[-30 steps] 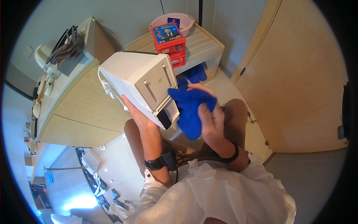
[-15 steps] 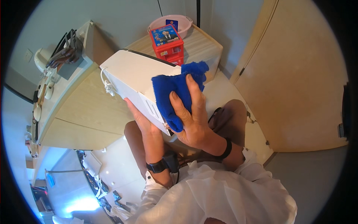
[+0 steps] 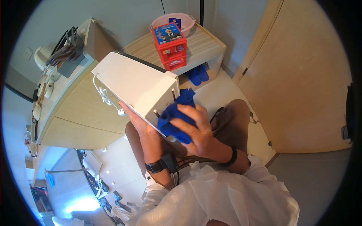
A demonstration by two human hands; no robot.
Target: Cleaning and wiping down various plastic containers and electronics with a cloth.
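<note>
A white box-shaped appliance (image 3: 132, 81), with a dark strip along its far edge, is held tilted over my lap. Its bundled white power cord (image 3: 103, 94) hangs at the left side. My left hand (image 3: 141, 124) supports the appliance from below and its left side, fingers pressed to it. In my right hand (image 3: 201, 137) is a crumpled blue cloth (image 3: 184, 98), bunched under bent fingers against the lower part of the appliance's near end. Two slots show on that end above the cloth, which covers the rest.
Ahead stands a low wooden cabinet (image 3: 141, 49) bearing a red drawer box (image 3: 171, 49) and a pink basin (image 3: 186, 23). Blue slippers (image 3: 198, 75) sit on its shelf. A counter with a knife block (image 3: 71, 62) runs along the left; a wooden door (image 3: 301, 83) is on the right.
My right hand and the cloth have moved down the near end, uncovering its upper part. The appliance has shifted slightly left and turned, showing more of that end.
</note>
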